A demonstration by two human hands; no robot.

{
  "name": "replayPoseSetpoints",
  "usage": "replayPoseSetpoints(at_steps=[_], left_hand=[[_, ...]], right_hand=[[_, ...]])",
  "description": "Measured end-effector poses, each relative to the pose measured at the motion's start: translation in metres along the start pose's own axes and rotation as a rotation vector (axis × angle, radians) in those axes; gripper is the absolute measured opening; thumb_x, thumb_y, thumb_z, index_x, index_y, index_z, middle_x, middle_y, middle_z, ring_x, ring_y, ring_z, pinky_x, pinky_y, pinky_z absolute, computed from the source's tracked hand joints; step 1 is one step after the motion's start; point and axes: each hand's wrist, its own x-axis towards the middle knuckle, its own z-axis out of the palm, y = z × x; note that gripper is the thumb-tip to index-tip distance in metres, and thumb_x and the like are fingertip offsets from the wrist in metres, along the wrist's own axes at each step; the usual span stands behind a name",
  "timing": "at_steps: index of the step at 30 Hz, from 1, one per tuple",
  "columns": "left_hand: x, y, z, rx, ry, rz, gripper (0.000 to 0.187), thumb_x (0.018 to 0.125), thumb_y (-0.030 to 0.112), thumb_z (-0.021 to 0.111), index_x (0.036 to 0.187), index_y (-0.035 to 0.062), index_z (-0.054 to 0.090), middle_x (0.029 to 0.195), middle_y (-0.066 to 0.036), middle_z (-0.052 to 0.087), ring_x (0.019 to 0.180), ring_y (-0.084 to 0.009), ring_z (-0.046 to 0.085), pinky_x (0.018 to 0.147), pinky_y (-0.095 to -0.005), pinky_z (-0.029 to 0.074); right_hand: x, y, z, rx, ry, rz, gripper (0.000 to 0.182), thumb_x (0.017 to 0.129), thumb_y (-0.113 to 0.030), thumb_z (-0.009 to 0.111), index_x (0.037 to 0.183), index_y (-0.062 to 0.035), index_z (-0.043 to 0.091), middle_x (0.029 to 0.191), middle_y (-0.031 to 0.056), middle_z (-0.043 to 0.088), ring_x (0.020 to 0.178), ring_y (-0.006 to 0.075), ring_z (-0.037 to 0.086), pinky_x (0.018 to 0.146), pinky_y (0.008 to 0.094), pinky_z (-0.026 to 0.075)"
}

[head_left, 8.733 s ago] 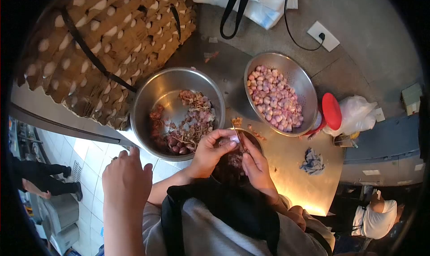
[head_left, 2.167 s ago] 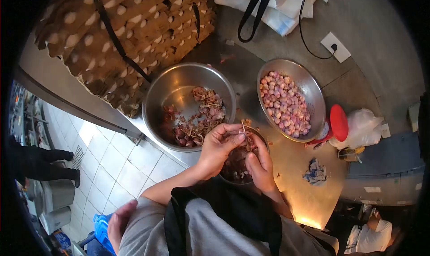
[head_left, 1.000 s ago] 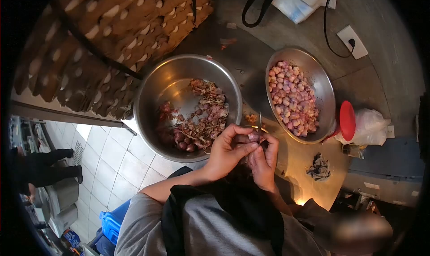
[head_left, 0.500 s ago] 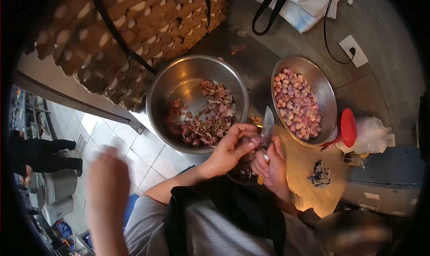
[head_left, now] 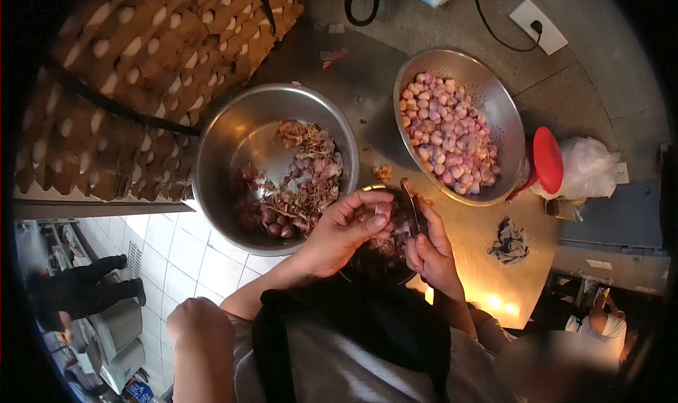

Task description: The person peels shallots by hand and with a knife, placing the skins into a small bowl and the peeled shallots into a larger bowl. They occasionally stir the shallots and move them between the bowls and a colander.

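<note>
My left hand (head_left: 346, 235) pinches a small pinkish shallot (head_left: 382, 209) between thumb and fingers. My right hand (head_left: 432, 256) grips a knife (head_left: 410, 205), its blade pointing away from me beside the shallot. Beneath both hands is a dark bowl (head_left: 360, 270) with peeled skins in it. To the left stands a large steel bowl (head_left: 213, 131) with unpeeled shallots and dry skins (head_left: 311, 170). A steel colander (head_left: 510, 113) full of peeled shallots (head_left: 452, 131) stands at the right.
Stacked egg trays (head_left: 141, 71) fill the upper left. A red round lid (head_left: 548, 160) and a plastic bag (head_left: 586, 166) lie right of the colander, with a dark crumpled cloth (head_left: 508, 242) below. Other people are at the far left (head_left: 85, 286), lower left (head_left: 201, 339) and lower right (head_left: 600, 325).
The view has shifted, so the bowls appear further left. The knife blade has turned edge-on, and the hands are slightly further apart. The co-worker's forearm at the lower left has moved lower.
</note>
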Motion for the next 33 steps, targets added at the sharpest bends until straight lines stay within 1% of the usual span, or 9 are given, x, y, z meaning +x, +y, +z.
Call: replayPoseSetpoints(at_steps=[4,7,9,11,15,20,23,26,33], left_hand=[[-0.001,-0.004,0.001,0.011,0.022,-0.063,0.033,0.084,0.006,0.055,0.116,0.0032,0.049,0.101,-0.003,0.055,0.092,-0.0117,0.054,0.081,-0.0263,0.046],[-0.006,0.004,0.001,0.087,0.036,-0.055,0.032,0.084,0.005,0.054,0.115,0.0013,0.049,0.105,-0.004,0.054,0.091,-0.0113,0.054,0.080,-0.0257,0.046],[-0.008,0.008,-0.004,0.127,0.007,-0.031,0.032,0.084,0.005,0.054,0.115,0.0004,0.049,0.106,-0.005,0.054,0.091,-0.0113,0.054,0.079,-0.0252,0.046],[-0.007,0.014,-0.010,0.170,-0.010,-0.014,0.032,0.083,0.004,0.055,0.114,-0.0001,0.049,0.107,-0.006,0.054,0.091,-0.0115,0.054,0.078,-0.0249,0.047],[-0.005,0.021,-0.011,0.242,0.021,0.053,0.030,0.083,0.004,0.056,0.112,-0.0011,0.050,0.103,-0.006,0.056,0.090,-0.0117,0.054,0.076,-0.0250,0.047],[0.004,0.030,-0.006,0.270,-0.010,0.062,0.028,0.082,0.006,0.057,0.108,-0.0023,0.052,0.093,-0.004,0.058,0.082,-0.0106,0.055,0.074,-0.0233,0.047],[0.004,0.038,-0.004,0.355,-0.046,0.138,0.030,0.081,0.007,0.058,0.109,-0.0014,0.052,0.093,-0.004,0.057,0.082,-0.0088,0.054,0.074,-0.0213,0.045],[-0.008,0.038,-0.003,0.398,0.002,0.178,0.030,0.081,0.006,0.058,0.110,0.0000,0.052,0.095,-0.004,0.056,0.084,-0.0083,0.052,0.075,-0.0215,0.044],[-0.007,0.028,0.013,0.385,-0.083,0.177,0.043,0.082,0.003,0.055,0.121,0.0054,0.037,0.100,-0.006,0.051,0.094,-0.0110,0.048,0.078,-0.0228,0.042]], right_hand=[[-0.003,0.002,0.001,-0.174,-0.110,-0.068,0.054,0.091,-0.030,0.040,0.133,0.0003,0.023,0.056,-0.0032,0.037,0.044,0.0039,0.031,0.042,0.0174,0.025],[-0.005,0.000,0.010,-0.271,-0.134,-0.010,0.045,0.092,-0.022,0.040,0.131,-0.0016,0.031,0.073,0.0007,0.051,0.059,0.0096,0.049,0.054,0.0196,0.039],[0.001,-0.006,0.030,-0.575,-0.025,-0.149,0.043,0.090,-0.018,0.044,0.128,-0.0006,0.035,0.106,0.0134,0.054,0.098,0.0228,0.052,0.086,0.0288,0.038],[0.008,-0.012,0.046,-0.702,0.027,-0.285,0.043,0.088,-0.015,0.046,0.127,0.0001,0.036,0.119,0.0181,0.049,0.115,0.0265,0.044,0.097,0.0327,0.029],[0.013,-0.026,0.060,-0.844,0.060,-0.280,0.040,0.087,-0.008,0.045,0.125,0.0012,0.039,0.119,0.0199,0.049,0.116,0.0274,0.044,0.097,0.0338,0.029],[0.013,-0.022,0.064,-0.795,0.208,-0.201,0.038,0.089,-0.013,0.042,0.124,0.0018,0.040,0.119,0.0178,0.049,0.111,0.0212,0.046,0.093,0.0304,0.033],[0.014,-0.023,0.065,-0.638,0.280,-0.109,0.039,0.090,-0.017,0.042,0.125,0.0005,0.039,0.103,0.0076,0.055,0.078,0.0105,0.052,0.069,0.0223,0.041],[0.014,-0.011,0.063,-0.500,0.176,-0.278,0.039,0.091,-0.017,0.042,0.126,-0.0008,0.039,0.076,-0.0021,0.051,0.050,0.0013,0.033,0.044,0.0158,0.027],[0.005,-0.010,0.030,-0.417,0.215,-0.241,0.041,0.090,-0.015,0.043,0.128,0.0000,0.035,0.054,-0.0034,0.038,0.042,0.0024,0.031,0.039,0.0160,0.025]])
